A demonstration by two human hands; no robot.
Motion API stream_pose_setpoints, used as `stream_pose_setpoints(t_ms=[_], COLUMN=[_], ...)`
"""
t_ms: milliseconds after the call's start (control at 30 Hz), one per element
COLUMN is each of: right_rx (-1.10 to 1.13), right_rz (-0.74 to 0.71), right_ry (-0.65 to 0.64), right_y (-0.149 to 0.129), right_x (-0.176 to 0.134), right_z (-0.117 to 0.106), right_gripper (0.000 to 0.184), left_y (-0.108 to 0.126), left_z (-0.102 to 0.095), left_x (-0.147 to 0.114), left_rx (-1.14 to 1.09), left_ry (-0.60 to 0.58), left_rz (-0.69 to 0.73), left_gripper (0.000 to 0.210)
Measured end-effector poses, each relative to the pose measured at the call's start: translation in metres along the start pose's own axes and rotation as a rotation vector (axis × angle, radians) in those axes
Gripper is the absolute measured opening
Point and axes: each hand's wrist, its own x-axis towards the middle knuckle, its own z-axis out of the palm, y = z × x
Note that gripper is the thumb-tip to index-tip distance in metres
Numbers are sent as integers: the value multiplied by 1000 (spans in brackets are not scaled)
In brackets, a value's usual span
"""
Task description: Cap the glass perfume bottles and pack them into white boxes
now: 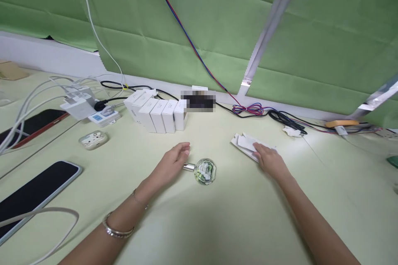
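A round clear glass perfume bottle [205,172] with a green and white label lies on its side on the table, its silver cap [189,167] pointing left. My left hand [174,161] rests just left of that cap, fingers stretched out and nothing held; whether it touches the cap I cannot tell. Farther right, my right hand [270,160] has its fingers closed on a flattened white carton [245,144] at the table surface. Part of the carton is hidden under the hand.
Several small white boxes [159,115] stand in a row at the back. To the left are an earbud case [93,140], a phone [37,190], and a power strip [104,116] with chargers. Coiled cables [284,120] run along the green-covered wall [199,20].
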Motion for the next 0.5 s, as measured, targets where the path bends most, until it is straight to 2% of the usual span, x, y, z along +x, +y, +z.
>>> stream_pose_setpoints(t_ms=[67,167,233,267,300,367,433,467,500], right_rx=[-77,-190,-186,-156,-105,25,133,126,108], right_rz=[52,202,337,382,379,233,-20,-107,-134], right_ry=[127,392,542,562,522,290,-15,-85,-72], right_y=[12,34,42,43,41,29,13,5,-1], right_x=[10,28,37,40,41,37,27,20,12], right_z=[-24,-70,-99,-109,-113,-105,-76,-58,-40], right_gripper=[34,30,30,32,34,36,34,32,30], left_y=[-3,-7,-9,-9,-10,-12,-14,-14,-14], left_z=[3,5,6,5,5,4,3,2,2], left_x=[-1,-3,-4,-5,-5,-7,-8,-8,-8], left_rx=[2,13,33,44,54,72,82,84,87], left_ry=[-21,-22,-13,-10,-8,3,12,14,12], left_rz=[10,9,17,24,32,43,48,52,57], left_gripper=[44,44,44,44,44,44,44,44,44])
